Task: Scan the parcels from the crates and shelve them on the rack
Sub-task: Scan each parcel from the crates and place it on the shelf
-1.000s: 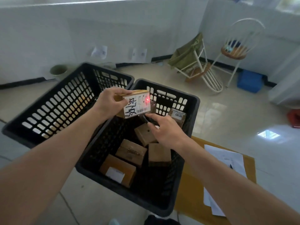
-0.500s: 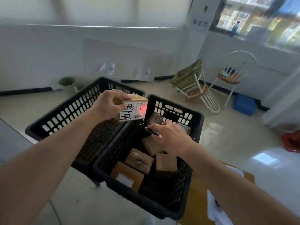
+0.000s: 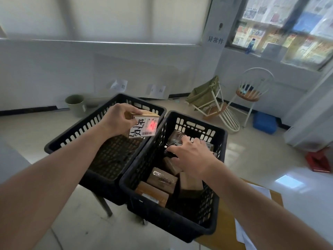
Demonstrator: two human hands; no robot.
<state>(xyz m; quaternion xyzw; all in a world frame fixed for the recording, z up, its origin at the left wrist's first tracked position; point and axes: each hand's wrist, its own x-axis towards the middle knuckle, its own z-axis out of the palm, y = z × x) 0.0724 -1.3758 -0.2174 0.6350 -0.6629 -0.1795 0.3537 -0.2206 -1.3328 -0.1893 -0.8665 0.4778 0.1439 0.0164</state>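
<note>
My left hand grips a small cardboard parcel above the gap between two black crates. Its white label, with black handwriting and a barcode, faces me, and a red scanner light falls on the label. My right hand hovers over the right crate and holds a dark scanner, mostly hidden under the fingers, aimed at the parcel. Several brown parcels lie in the right crate. The left crate shows only its perforated bottom.
A green bucket stands by the far wall. A tipped chair with green cloth, an upright white chair and a blue box are at the right. Papers lie on a yellow-brown surface near my right arm.
My view has tilted up, showing more wall and window. The parcel in my left hand shifted slightly left above the crates; the red light stays on its label.
</note>
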